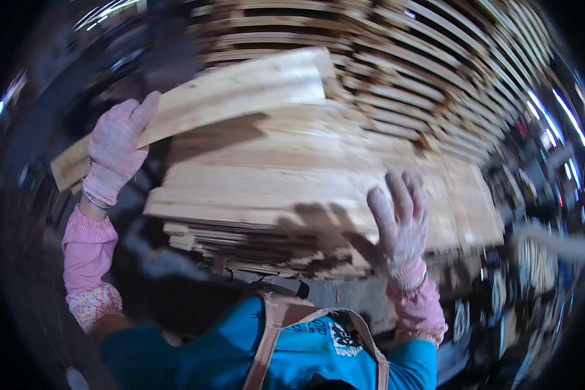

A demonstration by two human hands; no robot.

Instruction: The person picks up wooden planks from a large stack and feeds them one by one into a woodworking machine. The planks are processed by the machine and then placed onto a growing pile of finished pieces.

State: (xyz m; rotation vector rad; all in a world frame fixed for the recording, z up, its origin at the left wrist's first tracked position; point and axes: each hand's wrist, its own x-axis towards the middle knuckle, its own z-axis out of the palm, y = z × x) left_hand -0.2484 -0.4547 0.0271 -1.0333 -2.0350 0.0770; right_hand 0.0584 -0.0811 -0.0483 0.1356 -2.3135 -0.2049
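My left hand (117, 148), in a pinkish knitted work glove, grips a long pale wooden board (240, 90) near its left end. The board slants up to the right over the far side of a stack of flat boards (266, 179) and casts a shadow on it. My right hand (400, 227), gloved the same way, hovers at the near right part of the stack with its fingers spread. Nothing is in it, and its shadow falls on the top boards. The fingertips of my left hand under the board are hidden.
Tall piles of slatted wood (409, 71) rise behind the stack and to the right. At the right edge, a pale tube-like thing (552, 242) juts in among blurred clutter. Dark floor (175, 286) shows at the near left.
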